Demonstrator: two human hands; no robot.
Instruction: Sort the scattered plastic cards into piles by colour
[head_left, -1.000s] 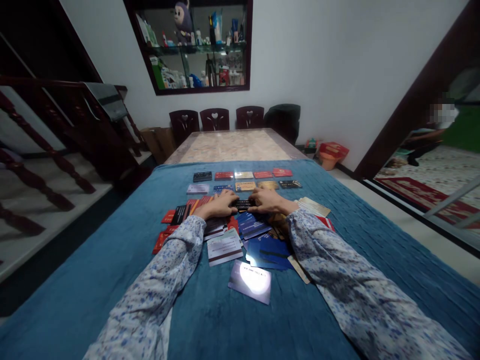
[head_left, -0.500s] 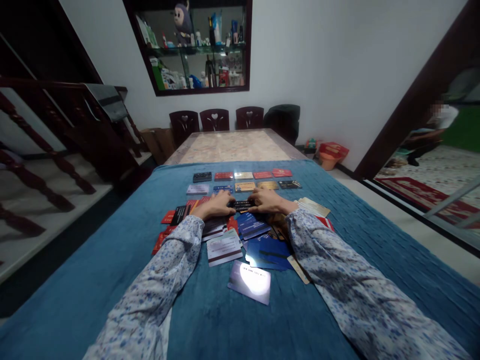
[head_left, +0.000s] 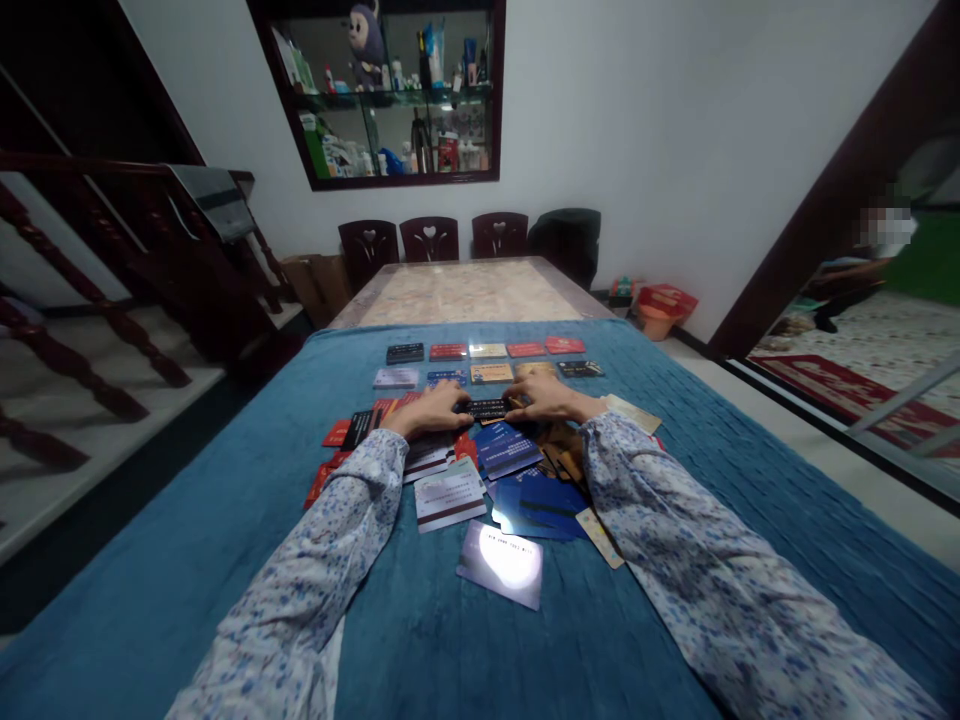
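Observation:
A black card (head_left: 487,409) with pale print lies level between my two hands, above the loose cards. My left hand (head_left: 431,410) has its fingers and thumb closed at the card's left end. At the opposite end, my right hand (head_left: 553,398) pinches the right edge. Beneath and in front are a blue card (head_left: 510,450), more dark blue cards (head_left: 541,503) and a pale lilac card (head_left: 450,495). Red cards (head_left: 322,480) lie by my left forearm. Closest to me, a shiny silver-purple card (head_left: 501,565) rests alone. My hands and sleeves hide parts of the pile.
Beyond my hands are two rows of cards, including a black one (head_left: 405,353) and a yellow one (head_left: 490,373). A blue cloth (head_left: 225,540) covers the near table. Chairs (head_left: 428,240) stand at the far end. A person (head_left: 862,265) sits beyond the right doorway.
My right hand has shifted slightly to the right, showing more of the black card and of the brown cards below. My left hand has stayed nearly still.

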